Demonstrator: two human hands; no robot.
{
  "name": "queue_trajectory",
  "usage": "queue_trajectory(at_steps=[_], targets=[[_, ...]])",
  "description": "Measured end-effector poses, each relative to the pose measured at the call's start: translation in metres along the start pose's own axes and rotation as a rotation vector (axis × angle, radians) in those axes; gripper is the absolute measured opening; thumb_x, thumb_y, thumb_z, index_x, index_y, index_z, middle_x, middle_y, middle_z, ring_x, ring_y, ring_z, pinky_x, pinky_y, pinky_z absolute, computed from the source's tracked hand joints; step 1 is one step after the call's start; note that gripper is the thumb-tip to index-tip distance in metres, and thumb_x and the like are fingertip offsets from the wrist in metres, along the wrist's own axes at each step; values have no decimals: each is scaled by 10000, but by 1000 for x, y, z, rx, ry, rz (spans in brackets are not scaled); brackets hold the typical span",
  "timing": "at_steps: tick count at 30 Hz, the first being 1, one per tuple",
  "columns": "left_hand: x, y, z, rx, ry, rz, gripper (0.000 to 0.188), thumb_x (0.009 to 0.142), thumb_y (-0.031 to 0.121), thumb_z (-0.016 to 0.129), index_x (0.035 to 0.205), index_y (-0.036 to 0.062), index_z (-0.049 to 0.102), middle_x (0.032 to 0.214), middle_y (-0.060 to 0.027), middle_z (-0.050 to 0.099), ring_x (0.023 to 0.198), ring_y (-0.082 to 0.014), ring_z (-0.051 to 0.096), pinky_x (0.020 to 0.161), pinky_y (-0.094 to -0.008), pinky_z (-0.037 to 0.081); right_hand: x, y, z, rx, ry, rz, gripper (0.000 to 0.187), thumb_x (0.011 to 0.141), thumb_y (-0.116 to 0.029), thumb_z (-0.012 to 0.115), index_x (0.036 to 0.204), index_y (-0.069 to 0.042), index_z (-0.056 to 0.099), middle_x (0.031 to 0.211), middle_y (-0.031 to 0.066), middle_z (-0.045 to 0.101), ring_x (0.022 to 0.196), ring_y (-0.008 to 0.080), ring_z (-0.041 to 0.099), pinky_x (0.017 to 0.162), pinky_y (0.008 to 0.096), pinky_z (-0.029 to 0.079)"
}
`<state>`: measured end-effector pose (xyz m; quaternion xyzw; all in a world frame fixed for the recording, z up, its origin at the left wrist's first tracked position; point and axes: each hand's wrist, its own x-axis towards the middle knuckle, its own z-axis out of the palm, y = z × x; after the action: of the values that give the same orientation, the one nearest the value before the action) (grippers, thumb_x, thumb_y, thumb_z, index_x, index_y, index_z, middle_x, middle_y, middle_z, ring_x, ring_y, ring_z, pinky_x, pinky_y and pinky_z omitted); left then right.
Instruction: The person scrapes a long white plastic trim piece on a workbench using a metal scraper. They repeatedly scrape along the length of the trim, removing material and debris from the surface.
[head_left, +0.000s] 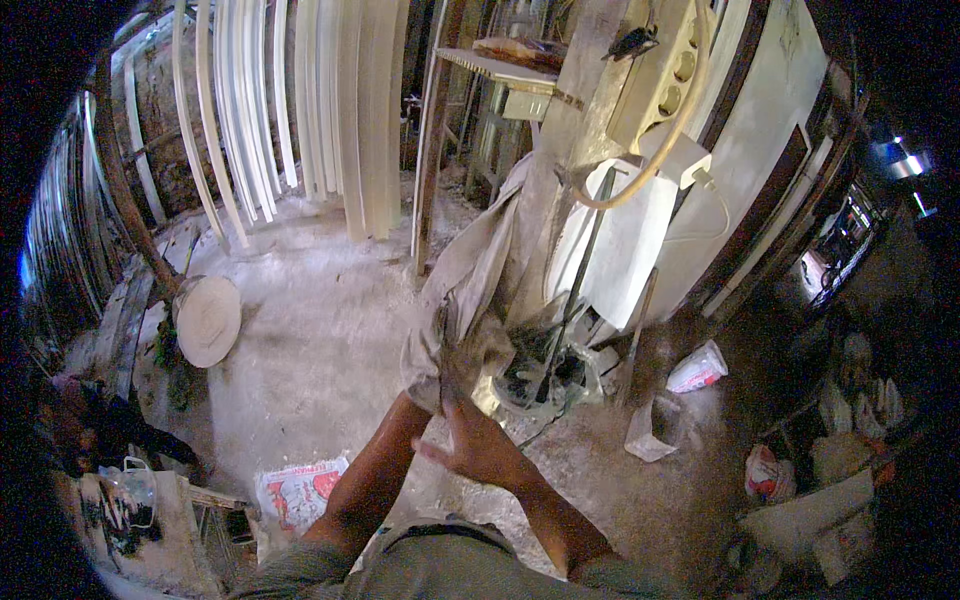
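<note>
A crumpled grey-brown cloth [470, 270], perhaps a garment, stretches from beside the post down to my hands. My left forearm runs up into its lower end, and the cloth covers my left hand, so its fingers do not show. Against that same lower end lies my right hand [475, 440], its fingers reaching up along the cloth and gripping it. The thumb points left across my left wrist. Just right of the cloth, a clear plastic bag [545, 385] with dark contents sits on the floor, a thin dark rod standing in it.
Pale long strips [340, 120] hang at the back left. A round pale disc [208, 321] leans at left. A power strip [672, 75] with a looped cable is fixed to the post. A printed sack [298, 492] and a white-and-red cup [697, 368] lie on the dusty floor.
</note>
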<state>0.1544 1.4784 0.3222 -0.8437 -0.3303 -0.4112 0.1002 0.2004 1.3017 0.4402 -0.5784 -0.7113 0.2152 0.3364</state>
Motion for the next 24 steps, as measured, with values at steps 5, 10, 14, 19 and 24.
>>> queue_trajectory(at_steps=[5, 10, 14, 19, 24], targets=[[-8, 1, -9, -598, -152, -143, 585, 1031, 342, 476, 1497, 18, 336, 1440, -184, 436, 1313, -367, 418, 1127, -486, 327, 28, -4, -66, 472, -161, -84, 599, 1006, -431, 576, 1406, 10, 508, 1326, 207, 632, 1254, 309, 597, 1119, 429, 422], [9, 43, -31, -1030, -63, -296, 600, 1041, 314, 451, 1535, 34, 259, 1517, -159, 341, 1384, -337, 335, 1168, -455, 267, 115, 16, -44, 2314, -120, -490, 509, 1080, -369, 418, 1467, -42, 468, 1519, 178, 466, 1414, 301, 437, 1166, 448, 378], [30, 52, -32, -1080, 50, -338, 618, 1050, 293, 432, 1566, 46, 198, 1578, -139, 266, 1441, -312, 269, 1201, -430, 219, 105, 31, 0, 2088, 149, -308, 466, 1083, -282, 417, 1486, -50, 442, 1553, 142, 426, 1434, 282, 399, 1150, 436, 388], [33, 60, -16, -1010, 86, -314, 647, 1060, 265, 407, 1604, 62, 121, 1654, -114, 172, 1511, -281, 186, 1242, -400, 160, 74, 58, 6, 1890, 204, -6, 489, 1073, -205, 416, 1538, -60, 368, 1578, 118, 400, 1447, 270, 387, 1176, 395, 345], [11, 56, 35, -456, 127, -114, 685, 1034, 226, 457, 1607, 57, 122, 1669, -146, 150, 1540, -286, 139, 1252, -392, 140, 55, 70, 7, 482, 559, -211, 533, 1048, -152, 409, 1550, 5, 321, 1600, 168, 357, 1451, 294, 386, 1199, 380, 286]])
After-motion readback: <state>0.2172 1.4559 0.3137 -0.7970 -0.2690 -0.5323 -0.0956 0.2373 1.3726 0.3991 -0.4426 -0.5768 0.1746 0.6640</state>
